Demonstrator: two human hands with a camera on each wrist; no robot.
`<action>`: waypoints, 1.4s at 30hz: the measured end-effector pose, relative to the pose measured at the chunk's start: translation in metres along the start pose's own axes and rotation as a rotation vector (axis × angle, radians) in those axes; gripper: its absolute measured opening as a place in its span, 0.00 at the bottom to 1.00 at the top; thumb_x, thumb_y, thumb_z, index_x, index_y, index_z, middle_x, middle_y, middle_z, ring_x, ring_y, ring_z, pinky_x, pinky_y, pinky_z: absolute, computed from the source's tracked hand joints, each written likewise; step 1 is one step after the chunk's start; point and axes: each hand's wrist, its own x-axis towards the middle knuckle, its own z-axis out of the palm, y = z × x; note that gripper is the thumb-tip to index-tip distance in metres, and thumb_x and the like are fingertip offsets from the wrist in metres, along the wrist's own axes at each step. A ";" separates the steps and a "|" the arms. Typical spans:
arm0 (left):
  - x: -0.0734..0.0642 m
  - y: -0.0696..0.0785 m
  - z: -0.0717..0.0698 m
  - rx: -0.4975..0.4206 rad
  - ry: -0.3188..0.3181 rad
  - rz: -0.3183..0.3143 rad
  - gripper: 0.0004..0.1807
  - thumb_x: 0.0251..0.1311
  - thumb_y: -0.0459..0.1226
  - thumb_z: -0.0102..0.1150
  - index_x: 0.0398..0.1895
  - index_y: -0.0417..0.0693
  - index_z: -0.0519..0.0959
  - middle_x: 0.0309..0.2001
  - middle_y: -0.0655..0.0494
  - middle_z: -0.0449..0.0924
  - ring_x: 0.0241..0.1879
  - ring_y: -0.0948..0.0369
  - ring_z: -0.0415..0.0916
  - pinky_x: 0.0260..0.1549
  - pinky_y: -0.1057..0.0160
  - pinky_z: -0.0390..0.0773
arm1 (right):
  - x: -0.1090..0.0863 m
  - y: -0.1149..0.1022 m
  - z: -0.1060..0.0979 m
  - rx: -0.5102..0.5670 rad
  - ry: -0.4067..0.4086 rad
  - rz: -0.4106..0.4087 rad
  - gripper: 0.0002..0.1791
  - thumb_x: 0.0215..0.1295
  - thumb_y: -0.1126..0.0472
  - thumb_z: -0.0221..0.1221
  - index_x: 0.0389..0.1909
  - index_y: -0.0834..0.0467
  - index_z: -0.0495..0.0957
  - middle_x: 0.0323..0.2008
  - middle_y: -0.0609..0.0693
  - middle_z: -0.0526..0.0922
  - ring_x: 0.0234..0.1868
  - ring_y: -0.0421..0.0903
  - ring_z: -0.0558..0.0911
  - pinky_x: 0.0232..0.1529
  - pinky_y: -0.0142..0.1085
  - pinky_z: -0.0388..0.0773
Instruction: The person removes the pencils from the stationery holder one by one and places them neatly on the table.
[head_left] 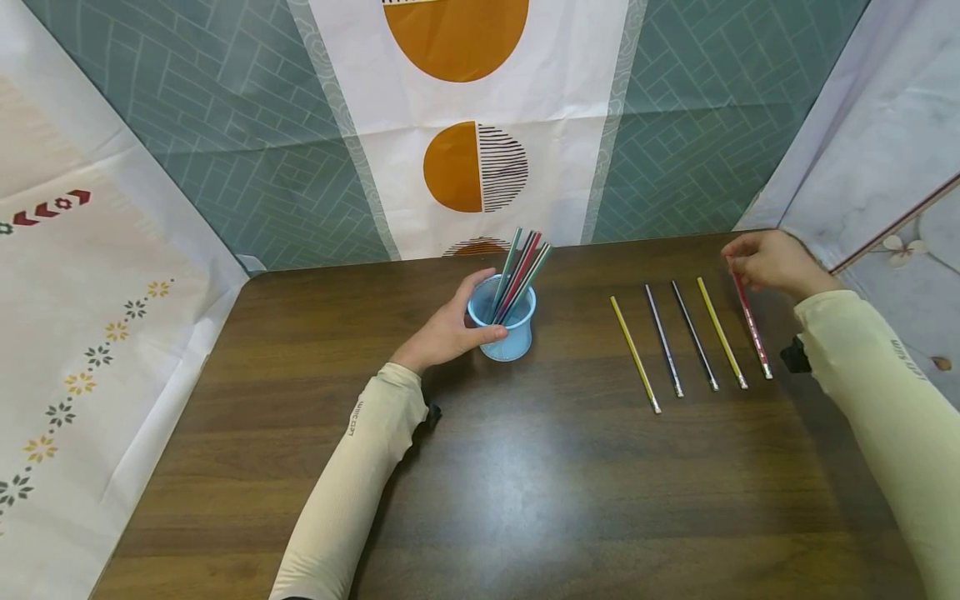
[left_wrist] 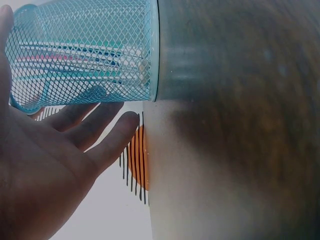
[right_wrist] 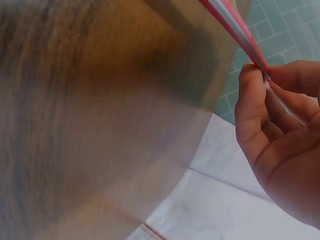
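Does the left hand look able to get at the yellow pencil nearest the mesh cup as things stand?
Probably not yet: the left hand holds the blue mesh cup, which stands between it and that yellow pencil.

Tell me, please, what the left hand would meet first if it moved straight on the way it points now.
The blue mesh cup, which the left hand reaches around, seems first in line; whether the palm touches it is hard to tell.
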 end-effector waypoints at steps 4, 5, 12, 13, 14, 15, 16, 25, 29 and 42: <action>0.000 0.000 0.000 -0.003 0.000 -0.001 0.50 0.50 0.60 0.67 0.71 0.82 0.46 0.64 0.60 0.61 0.57 0.56 0.67 0.54 0.50 0.71 | 0.004 0.002 0.003 -0.007 -0.023 0.028 0.17 0.67 0.68 0.50 0.52 0.73 0.71 0.28 0.57 0.81 0.26 0.46 0.78 0.24 0.38 0.79; 0.000 0.001 0.000 -0.003 0.000 -0.002 0.50 0.50 0.60 0.67 0.71 0.82 0.46 0.64 0.60 0.61 0.57 0.56 0.67 0.54 0.50 0.71 | 0.005 0.003 0.003 -0.010 -0.027 0.035 0.17 0.67 0.68 0.51 0.52 0.73 0.71 0.27 0.56 0.81 0.26 0.46 0.78 0.24 0.38 0.79; -0.001 0.001 0.000 -0.003 -0.002 -0.010 0.48 0.51 0.60 0.67 0.69 0.86 0.45 0.65 0.60 0.60 0.58 0.56 0.66 0.55 0.49 0.70 | 0.008 0.002 0.007 -0.017 -0.056 0.052 0.16 0.65 0.68 0.52 0.50 0.74 0.72 0.25 0.55 0.78 0.25 0.48 0.78 0.26 0.40 0.80; -0.001 0.001 0.000 -0.004 -0.003 -0.010 0.48 0.51 0.59 0.67 0.69 0.86 0.45 0.65 0.60 0.60 0.58 0.56 0.66 0.55 0.49 0.70 | 0.008 0.002 0.008 -0.019 -0.062 0.052 0.16 0.65 0.68 0.52 0.50 0.75 0.72 0.25 0.56 0.78 0.25 0.48 0.78 0.26 0.41 0.80; -0.001 0.002 0.001 -0.006 -0.004 -0.010 0.48 0.51 0.59 0.67 0.69 0.86 0.46 0.65 0.60 0.60 0.58 0.56 0.66 0.55 0.49 0.70 | 0.008 0.003 0.008 -0.019 -0.069 0.054 0.16 0.65 0.68 0.52 0.50 0.75 0.72 0.26 0.56 0.78 0.26 0.48 0.78 0.26 0.41 0.80; 0.000 0.002 0.001 -0.008 -0.005 -0.008 0.48 0.51 0.59 0.67 0.69 0.86 0.46 0.65 0.60 0.60 0.58 0.56 0.66 0.55 0.49 0.70 | 0.008 0.003 0.009 -0.016 -0.074 0.058 0.16 0.65 0.68 0.52 0.50 0.75 0.72 0.26 0.56 0.79 0.26 0.48 0.79 0.27 0.41 0.81; 0.000 0.002 0.001 -0.009 -0.005 -0.008 0.48 0.51 0.59 0.67 0.69 0.86 0.46 0.65 0.60 0.60 0.58 0.56 0.66 0.55 0.49 0.70 | 0.008 0.004 0.009 -0.011 -0.080 0.060 0.16 0.65 0.68 0.52 0.49 0.76 0.72 0.26 0.56 0.79 0.25 0.48 0.79 0.27 0.41 0.81; 0.000 0.000 0.001 -0.005 0.000 -0.007 0.48 0.50 0.60 0.67 0.69 0.88 0.46 0.65 0.59 0.59 0.59 0.55 0.64 0.54 0.48 0.70 | 0.014 0.008 0.014 -0.017 -0.088 0.067 0.14 0.60 0.70 0.53 0.42 0.77 0.75 0.21 0.52 0.78 0.22 0.45 0.79 0.24 0.38 0.80; -0.001 0.000 0.001 0.000 0.003 -0.004 0.48 0.51 0.60 0.67 0.69 0.87 0.46 0.66 0.59 0.59 0.58 0.55 0.65 0.54 0.47 0.70 | 0.016 0.006 0.015 -0.060 -0.090 0.048 0.14 0.58 0.70 0.54 0.41 0.76 0.75 0.19 0.51 0.79 0.20 0.45 0.80 0.23 0.38 0.80; 0.000 -0.001 0.001 -0.001 0.008 0.021 0.49 0.51 0.59 0.68 0.71 0.82 0.47 0.64 0.60 0.62 0.57 0.56 0.67 0.55 0.48 0.69 | 0.017 0.001 0.016 -0.233 -0.086 0.000 0.13 0.54 0.72 0.54 0.40 0.74 0.76 0.16 0.49 0.78 0.17 0.46 0.78 0.22 0.37 0.73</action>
